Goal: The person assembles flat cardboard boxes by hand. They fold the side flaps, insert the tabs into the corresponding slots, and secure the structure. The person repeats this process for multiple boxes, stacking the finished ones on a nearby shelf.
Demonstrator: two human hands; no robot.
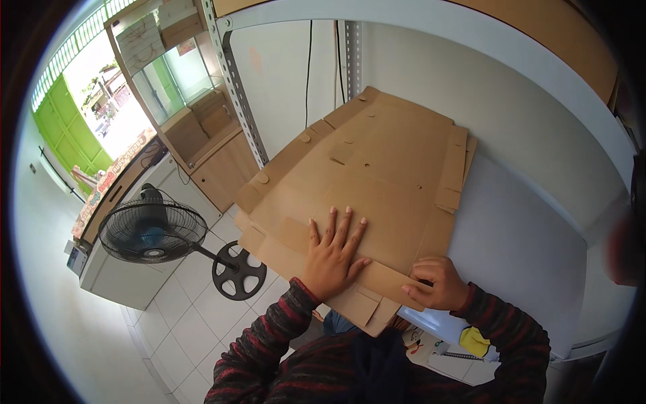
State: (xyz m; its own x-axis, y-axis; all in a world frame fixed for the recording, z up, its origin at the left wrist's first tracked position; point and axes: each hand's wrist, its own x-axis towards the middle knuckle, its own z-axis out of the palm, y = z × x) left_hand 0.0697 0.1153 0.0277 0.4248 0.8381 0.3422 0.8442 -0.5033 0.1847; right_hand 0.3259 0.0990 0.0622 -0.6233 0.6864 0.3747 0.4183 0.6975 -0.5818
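Note:
A large flat cardboard sheet [397, 155] with cut slots and small tabs lies on the pale shelf board in front of me. My left hand [332, 259] rests palm down on its near part, fingers spread. At the near right edge, my right hand [437, 284] has its fingers curled around the end of a narrow cardboard flap [387, 279], thumb toward me. Smaller flaps [464, 168] stick out along the sheet's right side. The underside of the sheet is hidden.
Around the sheet stands a metal rack with a perforated post [243, 101] and an upper beam [431, 20]. Bare shelf surface [518, 249] shows to the right. A black fan [153, 229] stands on the tiled floor at left, near a cabinet [215, 161]. Something yellow [475, 342] sits below right.

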